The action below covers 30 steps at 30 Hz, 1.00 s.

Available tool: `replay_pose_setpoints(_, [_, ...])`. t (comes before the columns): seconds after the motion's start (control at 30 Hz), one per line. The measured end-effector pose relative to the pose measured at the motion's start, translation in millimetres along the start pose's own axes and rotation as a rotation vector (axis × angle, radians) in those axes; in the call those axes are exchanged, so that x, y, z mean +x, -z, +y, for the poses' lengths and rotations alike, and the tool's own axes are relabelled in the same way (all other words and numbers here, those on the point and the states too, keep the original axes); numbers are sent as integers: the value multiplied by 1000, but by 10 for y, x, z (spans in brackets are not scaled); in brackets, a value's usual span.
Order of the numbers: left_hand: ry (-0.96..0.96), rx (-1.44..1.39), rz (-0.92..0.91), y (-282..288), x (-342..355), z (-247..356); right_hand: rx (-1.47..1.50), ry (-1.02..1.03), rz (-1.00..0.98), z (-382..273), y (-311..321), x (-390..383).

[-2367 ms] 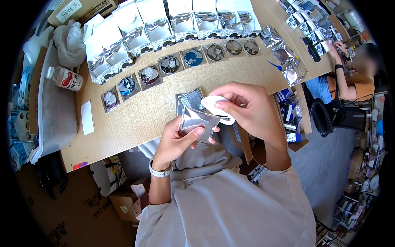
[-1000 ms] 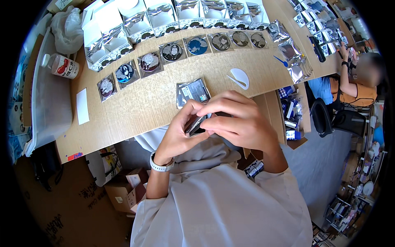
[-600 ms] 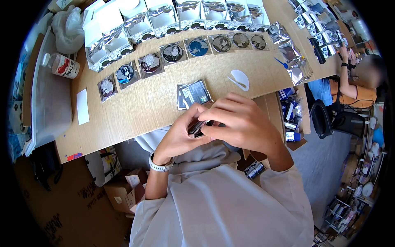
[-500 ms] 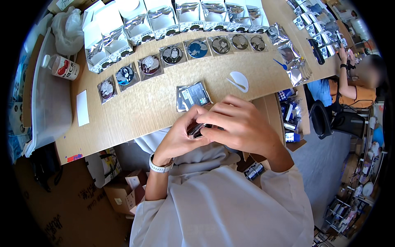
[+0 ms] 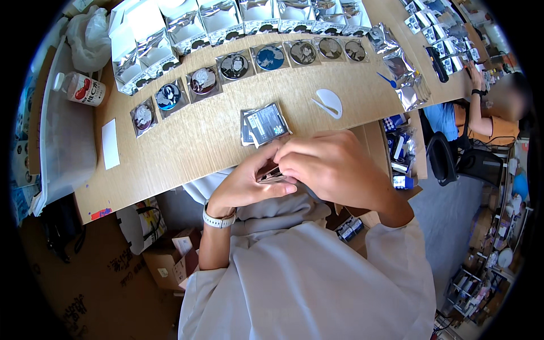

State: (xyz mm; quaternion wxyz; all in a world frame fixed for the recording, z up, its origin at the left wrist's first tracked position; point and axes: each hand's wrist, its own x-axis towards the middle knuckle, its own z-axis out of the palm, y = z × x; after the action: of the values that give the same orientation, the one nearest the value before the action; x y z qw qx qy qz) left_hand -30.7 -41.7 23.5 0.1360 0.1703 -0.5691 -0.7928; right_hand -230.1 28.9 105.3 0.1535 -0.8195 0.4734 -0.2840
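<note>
Close to my body, just off the table's front edge, my left hand (image 5: 241, 184) is closed round some small dark flat packets (image 5: 272, 175). Fingers cover most of them, so their kind cannot be made out. My right hand (image 5: 334, 167) reaches over from the right, its fingertips pinched at the packets' upper edge. Just beyond my hands, two dark flat packets (image 5: 267, 126) lie overlapping on the table. Farther back runs a curved row of round picture badges, each in a clear sleeve, among them a blue badge (image 5: 270, 58).
Open white boxes (image 5: 222, 18) holding silver foil pouches line the back. Silver pouches (image 5: 409, 93) lie at the right, near a blue scoop (image 5: 387, 80). A white oval piece (image 5: 330, 103), a white card (image 5: 110, 144), a bottle (image 5: 85, 89) and a plastic bin (image 5: 68, 147) are about. Another person sits at right.
My right hand's fingers have drawn together and tipped down over the packets. My left thumb now lies straighter along their near side. The view has shifted slightly.
</note>
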Motion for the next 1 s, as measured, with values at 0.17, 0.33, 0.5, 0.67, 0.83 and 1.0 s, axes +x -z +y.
replay_pose_setpoints(0.17, [77, -52, -25, -7, -9, 43, 116, -128, -67, 15, 36, 18])
replay_pose_setpoints(0.33, [97, -66, -3, -13, -32, 49, 166, -197, -60, -12, 23, 19])
replay_pose_setpoints(0.5, [-45, -13, 12, -15, -19, 22, 166, -222, -56, -68, 45, 14])
replay_pose_setpoints(0.67, [-24, 32, -101, 61, -14, -36, 108, -199, -53, -116, 43, -7])
replay_pose_setpoints(0.83, [57, 0, -95, 25, -6, 44, 82, -183, -82, -120, 68, 11])
replay_pose_setpoints(1.0, [95, -12, -15, -15, -32, 57, 64, -170, -108, -130, 77, 29])
